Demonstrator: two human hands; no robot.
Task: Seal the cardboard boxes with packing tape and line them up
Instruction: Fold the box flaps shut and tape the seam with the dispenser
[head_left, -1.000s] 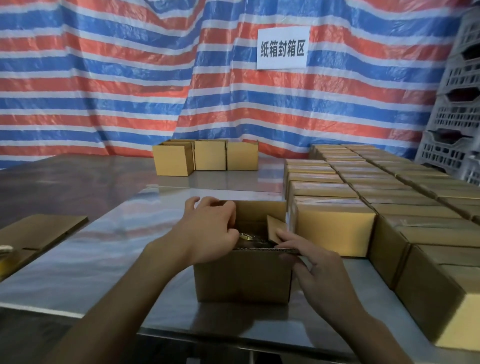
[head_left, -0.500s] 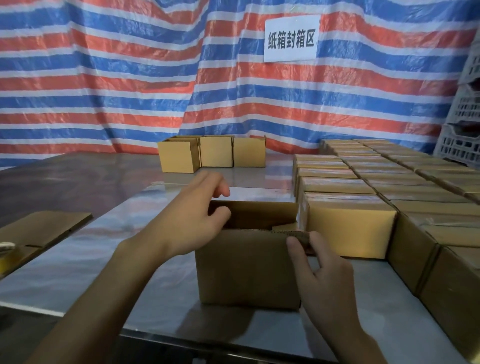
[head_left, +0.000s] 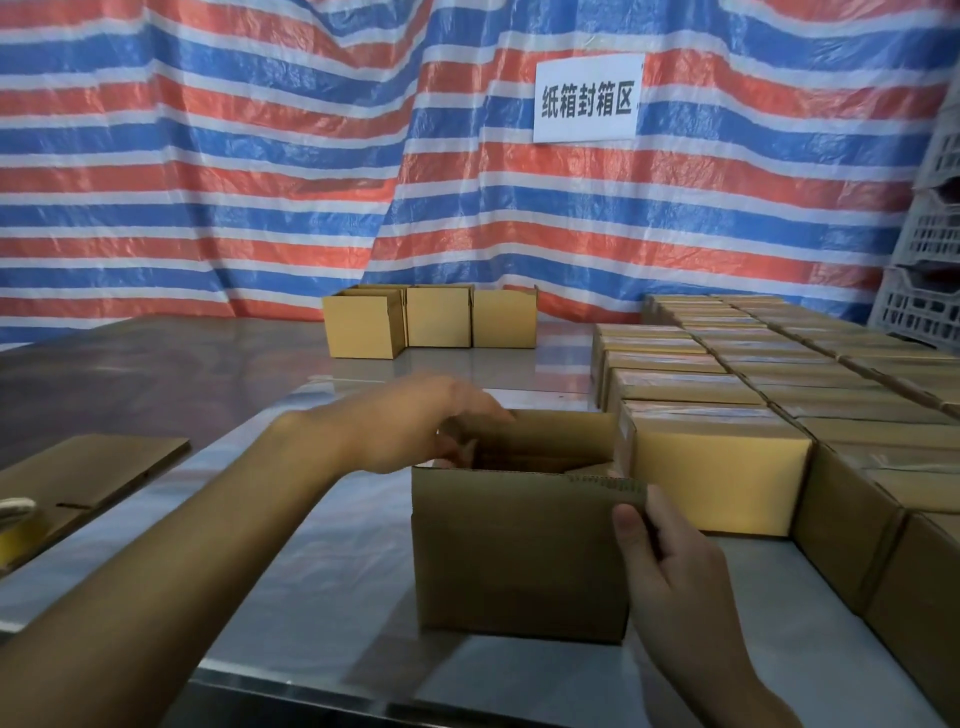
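Open-topped box (head_left: 519, 551) upright near the front edge of the shiny surface (head_left: 311, 545), top flaps raised. Close beside the nearest of the taped boxes (head_left: 717, 483) on its right; cannot tell whether touching.

Right hand (head_left: 670, 561) at the box's near right corner. Thumb flat on the front face just under the rim, other fingers wrapped round the corner and out of sight, pinching the cardboard there.

Left hand (head_left: 415, 426) over the far left corner of the box, fingertips toward the back flap, thumb dipping into the opening. Blurred, so cannot tell whether gripping a flap or only touching it.

Taped boxes packed in tight rows along the right side, running back toward the striped tarp (head_left: 260, 156), tops closed and glossy with tape.

Three more boxes (head_left: 436, 322) side by side at the far end of the surface, well apart from the hands, the leftmost turned at an angle.

Flat cardboard (head_left: 88, 473) lying at the left. Just beside it, at the frame edge, what looks like a tape roll (head_left: 15, 525), mostly cut off.

White sign (head_left: 587, 98) with printed characters fixed to the tarp. Pale plastic crates (head_left: 930, 249) stacked at the far right.
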